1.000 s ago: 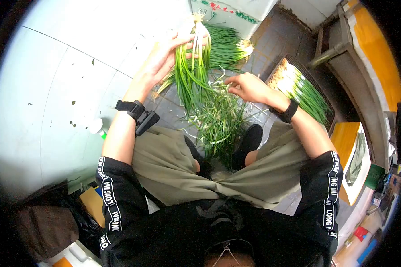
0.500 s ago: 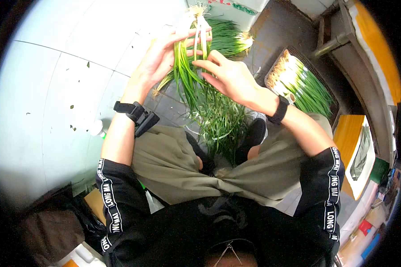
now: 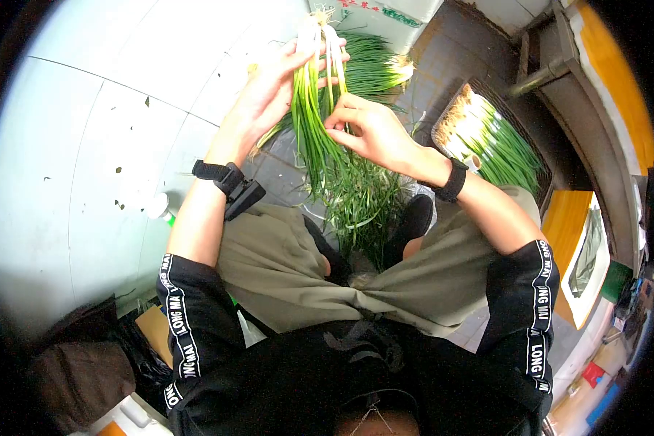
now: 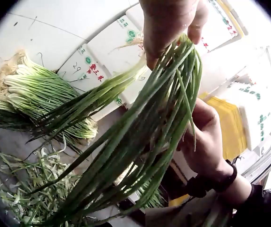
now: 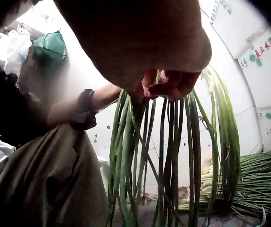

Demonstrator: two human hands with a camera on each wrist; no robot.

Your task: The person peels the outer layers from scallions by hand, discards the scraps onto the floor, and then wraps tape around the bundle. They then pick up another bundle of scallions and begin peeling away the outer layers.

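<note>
A bunch of spring onions [image 3: 314,138] hangs from my left hand [image 3: 265,94], which grips it just below the white root ends. The roots point up and away, and the long green leaves droop toward me. My right hand [image 3: 381,134] is at the near side of the bunch, its curled fingers pinching among the leaves. In the right wrist view, leaves [image 5: 173,156] hang down below those fingers. The left wrist view has the leaves [image 4: 140,127] fanning down from the left hand, with the right hand [image 4: 204,135] partly behind them.
Loose stripped leaves [image 3: 363,214] lie heaped on the floor between my shoes. More spring onions [image 3: 374,65] lie beyond the hands, before a white foam box [image 3: 385,18]. A dark basket [image 3: 538,190] at right holds another bundle. A pale tiled wall [image 3: 123,145] runs along the left.
My right hand has moved from above the heap of loose leaves up to the bunch, and its fingers have closed in among the leaves. The left hand keeps its grip, nearly in place.
</note>
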